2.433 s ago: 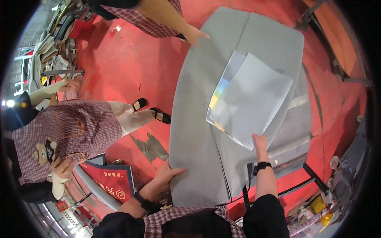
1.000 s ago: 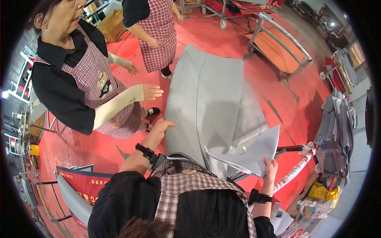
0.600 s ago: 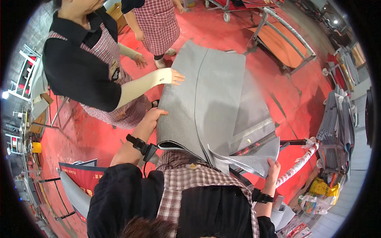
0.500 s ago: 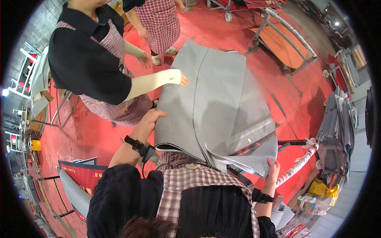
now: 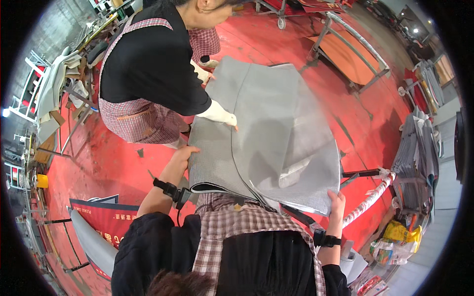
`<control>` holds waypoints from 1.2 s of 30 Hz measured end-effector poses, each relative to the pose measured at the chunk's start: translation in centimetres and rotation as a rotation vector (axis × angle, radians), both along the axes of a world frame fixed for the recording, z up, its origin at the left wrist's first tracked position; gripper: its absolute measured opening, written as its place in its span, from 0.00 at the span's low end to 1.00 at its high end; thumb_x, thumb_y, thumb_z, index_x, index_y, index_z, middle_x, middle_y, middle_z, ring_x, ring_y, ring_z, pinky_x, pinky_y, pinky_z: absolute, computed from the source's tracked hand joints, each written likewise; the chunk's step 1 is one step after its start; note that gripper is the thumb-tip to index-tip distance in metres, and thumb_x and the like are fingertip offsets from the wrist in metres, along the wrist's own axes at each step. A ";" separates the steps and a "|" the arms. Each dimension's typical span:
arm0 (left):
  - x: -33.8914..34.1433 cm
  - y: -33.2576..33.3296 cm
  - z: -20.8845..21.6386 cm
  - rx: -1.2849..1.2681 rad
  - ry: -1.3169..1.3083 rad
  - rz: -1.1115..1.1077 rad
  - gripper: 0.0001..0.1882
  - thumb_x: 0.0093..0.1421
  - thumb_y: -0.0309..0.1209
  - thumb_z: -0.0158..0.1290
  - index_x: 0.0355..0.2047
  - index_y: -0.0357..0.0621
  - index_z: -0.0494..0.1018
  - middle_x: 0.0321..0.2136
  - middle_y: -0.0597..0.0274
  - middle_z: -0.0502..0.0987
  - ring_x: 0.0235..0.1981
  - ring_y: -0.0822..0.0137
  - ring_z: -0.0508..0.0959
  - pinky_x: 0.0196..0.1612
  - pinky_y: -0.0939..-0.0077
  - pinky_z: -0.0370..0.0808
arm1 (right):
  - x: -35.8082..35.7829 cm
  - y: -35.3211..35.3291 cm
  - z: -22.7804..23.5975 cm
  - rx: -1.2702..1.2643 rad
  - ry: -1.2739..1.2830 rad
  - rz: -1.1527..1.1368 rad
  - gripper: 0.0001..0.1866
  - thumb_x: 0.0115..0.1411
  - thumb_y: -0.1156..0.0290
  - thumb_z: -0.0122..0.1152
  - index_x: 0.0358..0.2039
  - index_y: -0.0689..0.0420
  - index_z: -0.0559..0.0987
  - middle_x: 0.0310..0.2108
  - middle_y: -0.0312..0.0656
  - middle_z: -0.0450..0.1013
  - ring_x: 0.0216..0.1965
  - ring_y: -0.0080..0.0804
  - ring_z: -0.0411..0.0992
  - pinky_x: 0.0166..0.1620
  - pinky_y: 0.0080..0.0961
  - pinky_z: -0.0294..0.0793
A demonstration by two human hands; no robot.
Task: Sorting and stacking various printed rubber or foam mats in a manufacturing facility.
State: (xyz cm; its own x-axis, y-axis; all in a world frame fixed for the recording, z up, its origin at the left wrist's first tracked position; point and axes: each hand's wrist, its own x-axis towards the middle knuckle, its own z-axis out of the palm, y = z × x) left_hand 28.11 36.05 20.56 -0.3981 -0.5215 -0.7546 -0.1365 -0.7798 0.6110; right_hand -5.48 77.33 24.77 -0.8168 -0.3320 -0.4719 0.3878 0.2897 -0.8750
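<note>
A large grey mat [image 5: 266,113], folded over at its left side, lies spread in front of me. My left hand [image 5: 183,154] grips the left edge of the fold, its thumb on top and the other fingers mostly hidden. At the near right corner of the mat, my right hand [image 5: 336,202] pinches the edge. Across from me at the left, a co-worker in a checked apron bends over the mat. One hand of theirs, in a white sleeve [image 5: 217,114], presses near the dark seam line, and the other touches the far left edge.
A wrapped metal bar [image 5: 368,200] juts out at the right. Stacked grey mats [image 5: 417,163] stand along the right wall. Farther back is a wheeled frame with an orange board [image 5: 350,61]. Red printed mats [image 5: 106,217] hang over a rack at the left. A second person stands behind the co-worker.
The mat's right flap has spread out flatter and now covers the frame seen beneath it. My right hand has moved slightly up. The co-worker has leaned in, with both hands on the mat.
</note>
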 end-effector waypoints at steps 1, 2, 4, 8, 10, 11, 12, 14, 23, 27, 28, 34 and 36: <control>0.0 0.3 -0.1 -0.003 -0.009 0.012 0.21 0.46 0.19 0.48 0.43 0.26 0.61 0.35 0.46 0.71 0.35 0.54 0.73 0.36 0.60 0.72 | 0.0 0.2 0.1 -0.007 -0.001 0.019 0.12 0.47 0.75 0.52 0.33 0.67 0.72 0.27 0.41 0.72 0.27 0.28 0.70 0.32 0.21 0.68; 0.1 0.5 0.0 0.020 -0.025 0.011 0.21 0.46 0.20 0.47 0.43 0.29 0.62 0.34 0.47 0.71 0.35 0.55 0.73 0.36 0.60 0.72 | 0.1 0.4 0.2 0.039 -0.007 -0.002 0.13 0.48 0.74 0.52 0.34 0.68 0.72 0.28 0.42 0.72 0.27 0.29 0.71 0.32 0.21 0.69; 0.2 1.1 0.4 -0.010 -0.012 0.022 0.21 0.46 0.20 0.48 0.43 0.29 0.63 0.34 0.48 0.71 0.34 0.55 0.73 0.36 0.60 0.72 | 0.3 0.7 0.3 -0.014 0.009 0.027 0.12 0.47 0.75 0.52 0.33 0.67 0.72 0.27 0.41 0.72 0.27 0.28 0.70 0.32 0.21 0.68; 0.2 2.6 1.6 -0.112 0.032 0.040 0.20 0.46 0.22 0.49 0.42 0.29 0.63 0.35 0.49 0.72 0.33 0.57 0.74 0.36 0.60 0.72 | 0.5 0.9 0.1 -0.008 0.028 0.021 0.12 0.47 0.76 0.53 0.33 0.67 0.72 0.27 0.41 0.72 0.26 0.27 0.70 0.31 0.20 0.67; 0.3 3.1 2.1 -0.130 -0.004 0.064 0.20 0.46 0.23 0.49 0.42 0.29 0.64 0.34 0.50 0.72 0.33 0.57 0.74 0.36 0.61 0.72 | 0.4 1.0 -0.3 0.033 0.015 0.049 0.12 0.47 0.75 0.53 0.33 0.67 0.72 0.27 0.41 0.72 0.26 0.27 0.70 0.32 0.20 0.67; 0.3 3.3 2.2 -0.152 0.027 0.036 0.20 0.46 0.23 0.50 0.42 0.29 0.64 0.34 0.51 0.72 0.33 0.58 0.74 0.35 0.61 0.72 | 0.3 1.0 -0.6 0.082 0.043 0.032 0.12 0.47 0.75 0.53 0.33 0.67 0.72 0.28 0.41 0.72 0.27 0.27 0.70 0.32 0.20 0.67; 0.4 3.3 2.4 -0.144 -0.009 0.064 0.20 0.46 0.23 0.50 0.42 0.29 0.64 0.34 0.51 0.72 0.33 0.58 0.74 0.35 0.61 0.72 | 0.1 1.0 -0.9 0.090 0.011 0.066 0.12 0.47 0.75 0.53 0.33 0.67 0.72 0.28 0.41 0.72 0.27 0.27 0.70 0.32 0.20 0.67; 0.7 3.0 2.9 -0.141 0.019 0.067 0.21 0.47 0.22 0.50 0.43 0.31 0.63 0.37 0.50 0.71 0.35 0.57 0.74 0.36 0.62 0.73 | 0.0 1.0 -1.4 0.054 0.015 0.055 0.12 0.47 0.75 0.54 0.33 0.67 0.72 0.29 0.42 0.72 0.27 0.27 0.70 0.32 0.20 0.68; 6.3 1.6 7.1 -0.319 -0.025 0.042 0.21 0.47 0.27 0.52 0.41 0.27 0.63 0.33 0.51 0.72 0.30 0.63 0.74 0.33 0.70 0.72 | 3.4 0.4 -0.7 -0.006 0.084 0.059 0.15 0.48 0.73 0.54 0.36 0.69 0.71 0.29 0.43 0.72 0.27 0.29 0.70 0.33 0.22 0.68; 11.4 1.8 9.6 -0.397 -0.006 0.021 0.25 0.48 0.29 0.53 0.46 0.32 0.62 0.38 0.54 0.71 0.36 0.65 0.72 0.38 0.73 0.70 | 7.1 0.9 0.3 0.034 0.083 -0.012 0.13 0.48 0.74 0.53 0.33 0.69 0.72 0.28 0.43 0.72 0.28 0.29 0.69 0.35 0.22 0.67; 12.7 2.2 10.1 -0.465 -0.082 0.039 0.26 0.48 0.30 0.53 0.48 0.33 0.61 0.40 0.54 0.70 0.38 0.65 0.72 0.39 0.73 0.69 | 8.1 1.0 0.5 0.023 0.084 -0.006 0.12 0.48 0.75 0.53 0.32 0.69 0.72 0.28 0.43 0.72 0.28 0.29 0.69 0.35 0.22 0.67; 21.6 5.1 13.0 -0.524 0.012 0.075 0.30 0.49 0.30 0.52 0.52 0.37 0.56 0.41 0.53 0.69 0.39 0.67 0.71 0.41 0.76 0.67 | 13.0 -0.4 2.1 0.013 0.045 -0.064 0.12 0.47 0.76 0.53 0.33 0.69 0.72 0.29 0.44 0.72 0.29 0.31 0.70 0.35 0.23 0.67; 23.8 5.8 13.3 -0.518 -0.098 0.047 0.30 0.50 0.30 0.51 0.53 0.38 0.55 0.42 0.54 0.68 0.40 0.69 0.70 0.41 0.78 0.67 | 14.3 -1.1 3.0 0.041 0.041 -0.072 0.12 0.47 0.77 0.53 0.33 0.69 0.72 0.30 0.45 0.72 0.29 0.32 0.70 0.35 0.23 0.67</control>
